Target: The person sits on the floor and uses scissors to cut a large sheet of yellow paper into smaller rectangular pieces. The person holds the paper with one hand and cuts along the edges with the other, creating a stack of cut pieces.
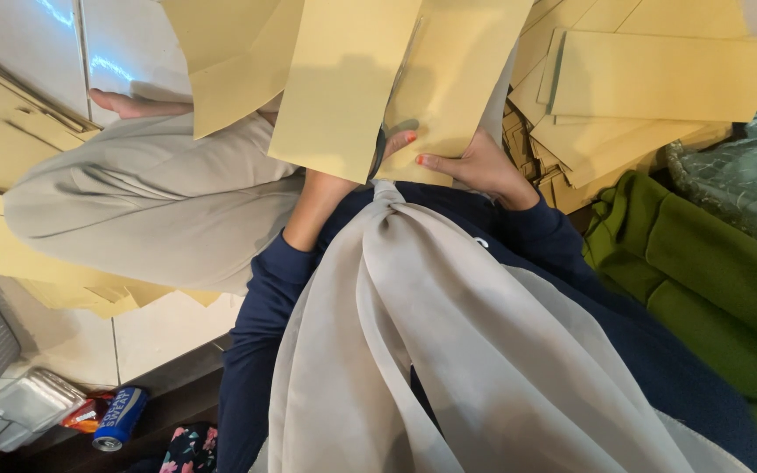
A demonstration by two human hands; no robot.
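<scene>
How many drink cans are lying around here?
1. A blue can lies on its side at the lower left, beside a foil tray. More could be hidden under the brown envelopes or the grey scarf.

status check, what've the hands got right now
Right hand grips lower edge of flat tan paper envelope. Left hand mostly hidden under it, forearm showing. Loose pile of tan envelopes to the right, none blocking.

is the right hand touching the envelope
Touching: the head view shows the right hand with its fingers pressed on the envelope.
</scene>
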